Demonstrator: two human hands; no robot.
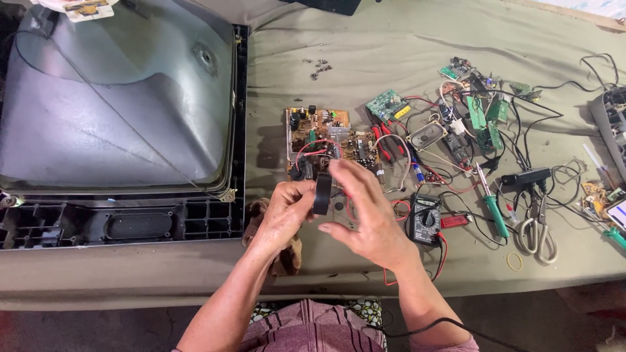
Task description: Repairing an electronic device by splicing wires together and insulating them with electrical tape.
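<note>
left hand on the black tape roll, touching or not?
Touching. The head view shows the left hand with its fingers wrapped against the edge of the black tape roll, no gap; the right hand grips it too.

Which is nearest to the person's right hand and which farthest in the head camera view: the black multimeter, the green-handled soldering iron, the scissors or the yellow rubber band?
From the right hand:
1. Black multimeter, just to its right.
2. Green-handled soldering iron, farther right.
3. Scissors and yellow rubber band, out toward the right edge, too close to call.
</note>
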